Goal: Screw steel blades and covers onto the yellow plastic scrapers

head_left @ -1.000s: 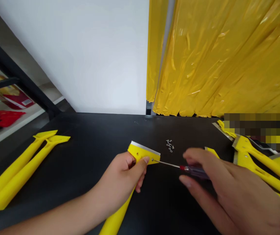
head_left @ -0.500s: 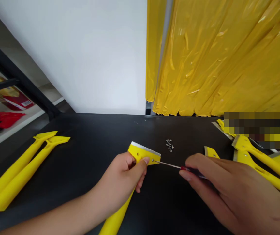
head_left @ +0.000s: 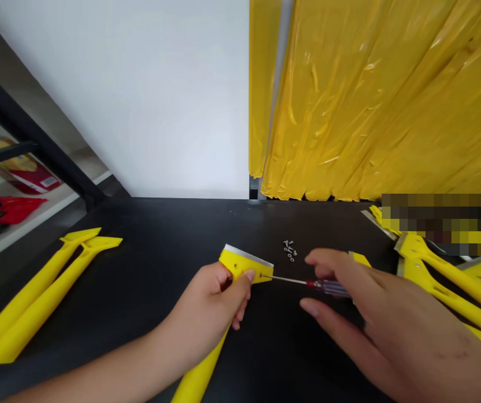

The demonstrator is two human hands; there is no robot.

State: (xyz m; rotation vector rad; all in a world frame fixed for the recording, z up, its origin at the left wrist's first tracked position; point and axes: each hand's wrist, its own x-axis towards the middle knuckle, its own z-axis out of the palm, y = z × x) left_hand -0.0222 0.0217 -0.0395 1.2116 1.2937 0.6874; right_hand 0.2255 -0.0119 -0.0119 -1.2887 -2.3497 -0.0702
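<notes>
**Screwdriver tip right at the scraper head, over the black table!**

There's the left hand [head_left: 209, 299] clamped on a yellow plastic scraper [head_left: 242, 266], thumb [head_left: 248, 275] pressed on the front of the head, curled fingers [head_left: 236, 323] wrapped behind it. The steel blade [head_left: 248, 253] faces up and away, the long handle running down to the bottom edge of the frame. Over on the right, a screwdriver [head_left: 309, 281] with a red collar and dark see-through handle reaches across, its thin shaft meeting a small hole in the scraper head! The right hand [head_left: 391, 324] is spread around it, thumb [head_left: 309, 305] and forefinger [head_left: 320, 256] well apart on either side of the handle; whether they're gripping it, you can't tell from here. A little cluster of small screws [head_left: 289, 251] sits on the black table [head_left: 148, 224] just above the work. Two more yellow scrapers [head_left: 47, 296] lie side by side at lower left, and a heap of them [head_left: 446, 280] fills the right edge. Behind it all, yellow plastic sheeting [head_left: 370, 101] hangs at upper right beside a white wall [head_left: 131, 101].
</notes>
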